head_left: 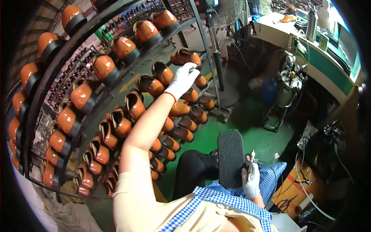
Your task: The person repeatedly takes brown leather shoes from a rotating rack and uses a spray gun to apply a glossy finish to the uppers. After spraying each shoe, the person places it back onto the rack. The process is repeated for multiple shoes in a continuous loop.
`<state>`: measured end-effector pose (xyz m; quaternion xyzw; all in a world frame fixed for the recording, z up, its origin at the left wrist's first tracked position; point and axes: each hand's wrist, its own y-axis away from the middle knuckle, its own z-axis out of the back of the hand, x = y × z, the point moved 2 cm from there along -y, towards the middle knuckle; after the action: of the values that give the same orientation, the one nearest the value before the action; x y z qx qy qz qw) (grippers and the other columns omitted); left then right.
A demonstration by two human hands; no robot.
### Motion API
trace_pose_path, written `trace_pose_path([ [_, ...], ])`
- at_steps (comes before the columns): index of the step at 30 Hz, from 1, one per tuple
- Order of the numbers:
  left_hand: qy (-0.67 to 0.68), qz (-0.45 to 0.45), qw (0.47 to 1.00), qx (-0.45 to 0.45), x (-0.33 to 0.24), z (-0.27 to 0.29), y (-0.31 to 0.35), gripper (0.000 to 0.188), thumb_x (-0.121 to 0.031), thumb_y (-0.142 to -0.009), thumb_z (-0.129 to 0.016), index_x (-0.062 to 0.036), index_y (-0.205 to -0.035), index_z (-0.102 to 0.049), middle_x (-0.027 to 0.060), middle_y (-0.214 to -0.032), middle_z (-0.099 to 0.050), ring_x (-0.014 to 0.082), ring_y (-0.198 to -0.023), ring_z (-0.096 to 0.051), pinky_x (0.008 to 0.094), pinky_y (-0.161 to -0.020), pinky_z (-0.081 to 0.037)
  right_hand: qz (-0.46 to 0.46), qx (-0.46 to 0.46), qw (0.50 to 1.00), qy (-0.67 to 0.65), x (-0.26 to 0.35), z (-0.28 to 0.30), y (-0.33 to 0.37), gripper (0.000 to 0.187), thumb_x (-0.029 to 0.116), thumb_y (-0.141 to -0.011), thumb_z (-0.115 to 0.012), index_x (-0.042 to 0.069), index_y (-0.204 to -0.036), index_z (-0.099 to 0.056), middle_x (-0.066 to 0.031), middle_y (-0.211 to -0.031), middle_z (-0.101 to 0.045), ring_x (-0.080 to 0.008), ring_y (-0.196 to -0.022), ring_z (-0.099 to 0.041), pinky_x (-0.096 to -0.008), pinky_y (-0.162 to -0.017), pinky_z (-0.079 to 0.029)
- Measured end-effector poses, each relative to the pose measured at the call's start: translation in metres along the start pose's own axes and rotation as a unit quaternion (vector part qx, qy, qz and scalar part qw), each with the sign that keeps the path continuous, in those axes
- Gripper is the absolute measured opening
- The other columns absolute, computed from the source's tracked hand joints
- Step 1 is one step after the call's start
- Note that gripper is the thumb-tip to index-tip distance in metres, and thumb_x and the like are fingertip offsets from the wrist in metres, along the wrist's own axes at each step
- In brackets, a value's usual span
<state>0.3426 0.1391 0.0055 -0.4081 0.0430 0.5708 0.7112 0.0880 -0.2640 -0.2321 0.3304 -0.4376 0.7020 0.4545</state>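
My left hand (183, 79), in a white glove with an orange cuff edge, reaches out to the shoe rack. Its fingers are apart at the near side of a glossy brown leather shoe (184, 58); whether they touch it I cannot tell. My right hand (252, 182), also gloved in white, is closed around a slim metal spray gun (252, 160) with a brass-coloured tip, held upright over my lap. A hose runs from the gun. Beside that hand stands a black textured board (230, 158), above my blue checked apron (270, 176).
A dark metal rack (36, 104) with rows of brown shoes curves around the left. A pressure tank (286, 85) with hoses stands at right, below a workbench (324, 58). A fan (228, 11) is at the back. An orange-brown box (301, 181) with scissors lies lower right.
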Motion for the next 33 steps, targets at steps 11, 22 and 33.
trace_pose_path([
  [11, -0.538, 0.018, 0.841, -0.042, 0.064, -0.086, -0.024, 0.014, -0.019, -0.096, -0.057, -0.0106, -0.101, -0.068, 0.0107, -0.104, -0.064, 0.0311, -0.108, -0.061, 0.04, -0.088, -0.054, -0.02, -0.01, 0.995, 0.093, 0.017, 0.01, 0.004, 0.052, 0.005, -0.091, -0.068, -0.004, -0.14, -0.055, -0.0268, -0.135, -0.061, -0.0451, -0.126, -0.06, -0.0465, -0.109, -0.048],
  [22, -0.528, 0.136, 0.836, -0.06, 0.114, -0.086, -0.053, 0.02, -0.02, -0.098, -0.058, -0.0076, -0.106, -0.071, 0.0124, -0.102, -0.074, 0.0321, -0.093, -0.075, 0.0419, -0.078, -0.061, -0.089, -0.041, 0.994, 0.051, 0.017, -0.003, 0.011, 0.038, -0.002, -0.086, -0.068, -0.001, -0.123, -0.057, -0.0187, -0.109, -0.062, -0.0349, -0.098, -0.063, -0.0429, -0.089, -0.052],
  [33, -0.417, 0.11, 0.901, -0.049, 0.138, -0.076, -0.058, 0.019, -0.021, -0.09, -0.062, -0.0101, -0.098, -0.075, 0.0159, -0.093, -0.077, 0.0361, -0.088, -0.076, 0.0485, -0.072, -0.06, -0.097, -0.06, 0.993, 0.029, 0.002, -0.006, -0.001, 0.036, -0.001, -0.088, -0.066, -0.001, -0.123, -0.057, -0.0171, -0.111, -0.062, -0.0333, -0.101, -0.064, -0.0418, -0.093, -0.052],
])
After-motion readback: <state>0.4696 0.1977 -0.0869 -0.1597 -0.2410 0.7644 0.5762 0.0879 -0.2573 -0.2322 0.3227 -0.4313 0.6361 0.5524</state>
